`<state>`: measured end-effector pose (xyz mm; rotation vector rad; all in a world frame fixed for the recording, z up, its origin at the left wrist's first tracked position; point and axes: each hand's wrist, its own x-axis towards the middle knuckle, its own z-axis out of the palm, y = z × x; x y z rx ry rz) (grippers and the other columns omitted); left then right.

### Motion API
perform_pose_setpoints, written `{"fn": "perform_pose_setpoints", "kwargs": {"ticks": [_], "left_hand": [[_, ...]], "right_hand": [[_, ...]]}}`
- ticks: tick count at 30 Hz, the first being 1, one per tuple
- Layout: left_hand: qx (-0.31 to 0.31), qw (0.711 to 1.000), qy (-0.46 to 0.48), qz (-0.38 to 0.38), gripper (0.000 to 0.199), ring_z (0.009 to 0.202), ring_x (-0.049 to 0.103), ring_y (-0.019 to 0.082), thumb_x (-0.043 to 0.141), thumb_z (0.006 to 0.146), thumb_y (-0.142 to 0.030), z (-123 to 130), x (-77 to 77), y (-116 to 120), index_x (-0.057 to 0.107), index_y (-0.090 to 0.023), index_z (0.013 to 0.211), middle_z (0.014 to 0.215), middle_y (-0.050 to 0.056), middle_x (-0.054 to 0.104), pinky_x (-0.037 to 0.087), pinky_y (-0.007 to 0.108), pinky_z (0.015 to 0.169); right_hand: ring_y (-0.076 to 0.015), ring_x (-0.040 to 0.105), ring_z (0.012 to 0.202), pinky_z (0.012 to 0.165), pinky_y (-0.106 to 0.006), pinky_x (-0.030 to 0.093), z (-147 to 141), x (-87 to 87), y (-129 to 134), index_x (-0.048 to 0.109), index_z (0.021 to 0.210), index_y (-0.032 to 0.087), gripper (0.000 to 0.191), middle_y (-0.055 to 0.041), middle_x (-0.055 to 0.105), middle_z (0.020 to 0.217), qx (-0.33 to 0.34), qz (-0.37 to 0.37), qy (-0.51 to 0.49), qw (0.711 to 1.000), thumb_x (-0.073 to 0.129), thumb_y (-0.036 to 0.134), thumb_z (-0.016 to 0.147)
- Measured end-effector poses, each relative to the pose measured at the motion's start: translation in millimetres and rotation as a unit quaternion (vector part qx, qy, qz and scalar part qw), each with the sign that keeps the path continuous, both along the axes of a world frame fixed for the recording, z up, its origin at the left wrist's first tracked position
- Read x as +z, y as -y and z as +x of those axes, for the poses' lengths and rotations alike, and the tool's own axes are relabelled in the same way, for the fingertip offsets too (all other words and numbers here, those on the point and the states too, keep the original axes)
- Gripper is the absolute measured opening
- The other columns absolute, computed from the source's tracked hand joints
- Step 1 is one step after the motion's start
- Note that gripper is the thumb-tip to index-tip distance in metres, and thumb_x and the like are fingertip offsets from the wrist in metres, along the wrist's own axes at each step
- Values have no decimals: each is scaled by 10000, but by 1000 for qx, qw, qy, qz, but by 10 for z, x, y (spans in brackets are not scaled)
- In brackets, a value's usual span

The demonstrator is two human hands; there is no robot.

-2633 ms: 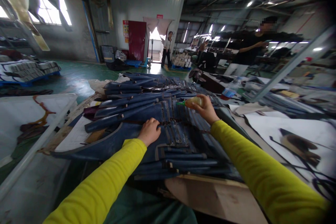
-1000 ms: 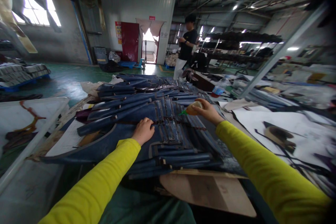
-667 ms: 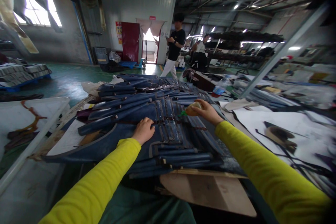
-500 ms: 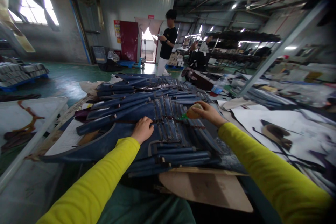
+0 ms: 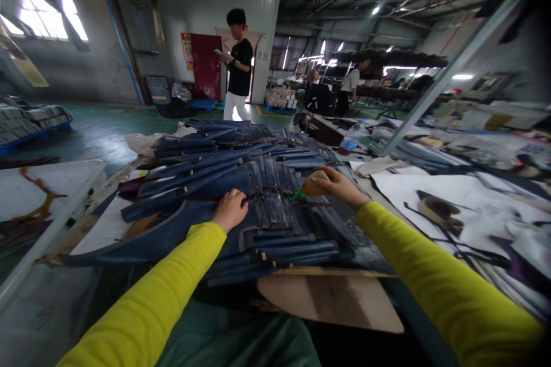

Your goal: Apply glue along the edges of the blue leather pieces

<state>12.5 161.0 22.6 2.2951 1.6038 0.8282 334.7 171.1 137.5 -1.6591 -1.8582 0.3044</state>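
My right hand [image 5: 340,184] is closed around a yellowish squeeze bottle [image 5: 315,183]. Its green nozzle [image 5: 298,194] points left and down, over a row of overlapping dark blue leather-like pieces [image 5: 206,178]. Shiny wet-looking strips [image 5: 275,215] run along the edges of these pieces near the nozzle. To the left, my left hand [image 5: 231,208] lies on the blue pieces with fingers forward and holds nothing. Whether the nozzle touches a piece, I cannot tell.
Rolled blue pieces [image 5: 293,243] lie at the table's near edge, above a tan board [image 5: 331,301]. A drink bottle [image 5: 350,139] stands at the back right. White sheets [image 5: 413,183] cover the right side. A person in a black shirt [image 5: 240,66] is beyond the table.
The view has shifted slightly. The person in the black shirt has moved left, and a person in the background has moved right. My hands keep nearly the same places over the blue pieces.
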Motion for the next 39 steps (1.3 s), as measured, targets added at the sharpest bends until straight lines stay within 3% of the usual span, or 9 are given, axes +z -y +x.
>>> {"fn": "perform_pose_setpoints", "kwargs": {"ticks": [6,13,20,24,29,39], "left_hand": [[-3,1000,-1,0,303,1037,489,201,456,853,-276,-2,11,11,605,-140,1079,1103,66,532,363,302,958],[-6,1000,-1,2,309,1023,492,200,454,857,-283,-1,13,8,603,-140,1087,1107,69,530,369,303,949],[-5,1000,-2,-1,304,1037,492,199,465,857,-276,6,28,21,605,-134,1087,1111,63,532,364,296,965],[-4,1000,-4,-6,301,1045,490,204,465,856,-274,7,38,29,603,-139,1086,1114,59,528,368,301,965],[-2,1000,-3,-9,299,1045,491,204,462,858,-281,9,33,18,600,-139,1081,1120,59,525,371,305,962],[-5,1000,-1,1,304,1034,502,204,459,857,-278,1,38,30,609,-138,1083,1119,66,537,375,302,956]], "right_hand": [[-231,562,1000,869,-362,469,50,-82,-26,509,1190,143,627,-100,588,1094,23,34,-19,999,617,539,716],[-225,564,988,882,-346,463,81,-27,150,527,1187,183,578,-74,590,1087,22,-12,-7,1000,621,526,731],[-234,565,995,869,-366,476,108,-133,68,506,1191,162,612,-90,586,1098,25,29,-24,999,619,540,723],[-224,565,969,797,-316,491,71,-67,244,524,1197,169,599,-82,591,1087,22,-38,-26,999,616,525,724],[-193,560,854,565,-232,458,-5,74,547,531,1202,189,587,-68,595,1076,29,-137,-18,990,602,520,723],[-170,549,787,500,-212,445,54,-15,589,532,1221,207,589,-65,591,1070,-4,-128,-38,991,605,527,732]]}}
